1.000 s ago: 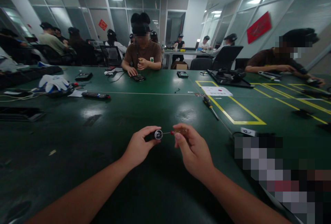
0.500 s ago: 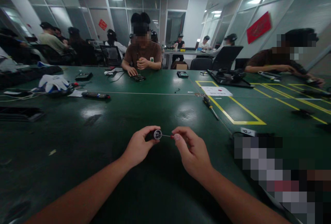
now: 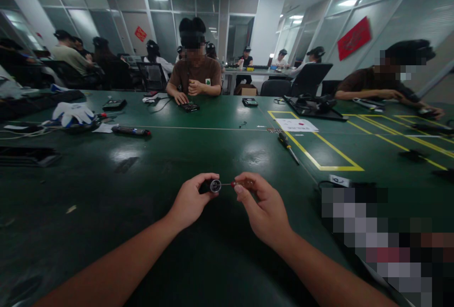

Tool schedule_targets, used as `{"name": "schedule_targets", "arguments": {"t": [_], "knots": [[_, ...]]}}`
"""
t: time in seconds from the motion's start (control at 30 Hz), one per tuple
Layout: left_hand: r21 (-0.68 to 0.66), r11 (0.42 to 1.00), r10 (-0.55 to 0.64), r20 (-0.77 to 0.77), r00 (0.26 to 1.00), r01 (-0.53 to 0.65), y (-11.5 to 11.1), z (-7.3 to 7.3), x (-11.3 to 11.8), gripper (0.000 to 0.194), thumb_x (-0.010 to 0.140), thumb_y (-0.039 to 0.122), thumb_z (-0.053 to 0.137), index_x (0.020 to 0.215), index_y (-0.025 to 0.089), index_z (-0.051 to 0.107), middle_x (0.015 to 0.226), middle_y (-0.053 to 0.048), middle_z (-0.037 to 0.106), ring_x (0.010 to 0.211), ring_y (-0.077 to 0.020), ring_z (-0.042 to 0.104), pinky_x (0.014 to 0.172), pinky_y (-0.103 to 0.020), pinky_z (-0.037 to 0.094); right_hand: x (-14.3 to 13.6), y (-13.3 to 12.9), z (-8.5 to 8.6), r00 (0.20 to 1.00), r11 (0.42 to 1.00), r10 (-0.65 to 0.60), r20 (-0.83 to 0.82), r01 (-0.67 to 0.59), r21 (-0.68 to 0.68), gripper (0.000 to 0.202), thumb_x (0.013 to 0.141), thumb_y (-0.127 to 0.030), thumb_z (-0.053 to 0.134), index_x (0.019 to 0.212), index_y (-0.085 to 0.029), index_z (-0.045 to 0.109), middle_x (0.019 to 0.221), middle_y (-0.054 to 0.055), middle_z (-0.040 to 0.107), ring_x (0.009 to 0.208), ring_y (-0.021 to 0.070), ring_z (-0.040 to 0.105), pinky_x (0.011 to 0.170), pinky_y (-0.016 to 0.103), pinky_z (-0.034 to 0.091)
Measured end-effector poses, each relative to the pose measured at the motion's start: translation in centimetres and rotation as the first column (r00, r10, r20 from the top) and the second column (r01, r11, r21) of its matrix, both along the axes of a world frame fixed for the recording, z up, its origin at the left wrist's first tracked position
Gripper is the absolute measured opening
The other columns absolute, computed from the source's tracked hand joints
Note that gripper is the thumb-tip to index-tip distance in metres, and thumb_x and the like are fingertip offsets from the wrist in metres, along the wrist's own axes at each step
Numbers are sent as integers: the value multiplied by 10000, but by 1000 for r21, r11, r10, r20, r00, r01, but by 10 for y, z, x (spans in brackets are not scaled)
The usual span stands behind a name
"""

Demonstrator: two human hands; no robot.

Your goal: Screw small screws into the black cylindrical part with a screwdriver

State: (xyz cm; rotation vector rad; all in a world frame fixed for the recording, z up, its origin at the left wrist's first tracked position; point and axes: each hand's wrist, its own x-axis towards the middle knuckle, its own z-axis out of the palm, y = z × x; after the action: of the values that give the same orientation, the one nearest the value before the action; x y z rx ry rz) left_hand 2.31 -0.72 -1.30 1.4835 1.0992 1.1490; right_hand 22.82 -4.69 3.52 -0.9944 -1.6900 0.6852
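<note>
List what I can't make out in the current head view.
All in the head view:
- Thin screwdriver: handle partly hidden by the right hand.
- Its tip: too small to tell whether it touches inside the round part.
- Round part's far end: hidden by the left hand.
- White sheet: print too small to read.
- Black case: cut off by the left edge.
</note>
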Motion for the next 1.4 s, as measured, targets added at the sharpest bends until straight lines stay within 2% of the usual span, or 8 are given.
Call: {"name": "schedule_targets", "arguments": {"t": [0.27,0.47,0.8,0.93,1.0,1.07,1.23,1.4], "knots": [[-2,1000,3,19,1000,-3,1,-4,-2,413,763,152,756,1169,223,732,1230,-80,729,1177,-275,668,1099,-483,466,-1,-1,5,999,1000,-5,31,4,26,177,1002,-341,590,914,-243,709,798,6,697,709,165,652,686,298,500],[-13,1000,15,17,1000,-15,1,-1,0,406,751,139,754,1148,219,733,1217,-76,735,1164,-269,675,1089,-471,469,-1,4,-5,985,988,-113,-134,96,-124,184,957,-388,650,1078,-250,651,831,12,692,741,186,667,650,295,513],[-20,1000,13,73,997,-12,2,-1,-1,410,720,153,774,1125,202,729,1215,-74,737,1150,-253,678,1080,-447,476,-3,9,-1,959,976,-65,-276,4,-216,224,952,-432,662,1056,-240,711,902,35,734,836,201,691,796,344,541],[-14,1000,13,60,998,-12,1,2,0,401,721,147,770,1117,198,728,1226,-78,732,1152,-256,677,1065,-447,490,-3,17,-1,875,933,-137,-465,-43,-357,251,902,-451,712,983,-214,721,841,24,705,762,177,650,764,329,532],[8,1000,25,43,999,-25,0,3,0,402,725,140,768,1120,200,728,1230,-76,731,1165,-254,673,1082,-450,479,-2,21,-3,791,873,-159,-591,-166,-458,289,880,-482,721,935,-199,710,777,14,667,706,170,627,708,330,533],[22,999,42,16,999,-42,-1,6,1,401,735,138,764,1129,205,729,1227,-72,733,1173,-252,671,1100,-454,467,0,24,-4,760,867,-183,-624,-174,-466,301,862,-486,737,924,-194,701,773,12,652,688,167,616,683,329,533],[23,998,58,-18,998,-57,-3,10,1,391,764,153,757,1149,210,727,1220,-68,736,1157,-255,679,1078,-461,488,1,20,-4,896,969,-157,-416,57,-242,258,951,-475,654,1012,-226,684,863,22,688,779,181,647,760,344,541],[15,999,46,-5,999,-46,-3,9,1,411,762,132,757,1164,216,728,1209,-70,740,1150,-254,683,1073,-456,493,-1,12,-1,965,986,-116,-235,82,-148,230,997,-448,593,1066,-238,656,914,34,709,829,198,679,804,357,552]]}}
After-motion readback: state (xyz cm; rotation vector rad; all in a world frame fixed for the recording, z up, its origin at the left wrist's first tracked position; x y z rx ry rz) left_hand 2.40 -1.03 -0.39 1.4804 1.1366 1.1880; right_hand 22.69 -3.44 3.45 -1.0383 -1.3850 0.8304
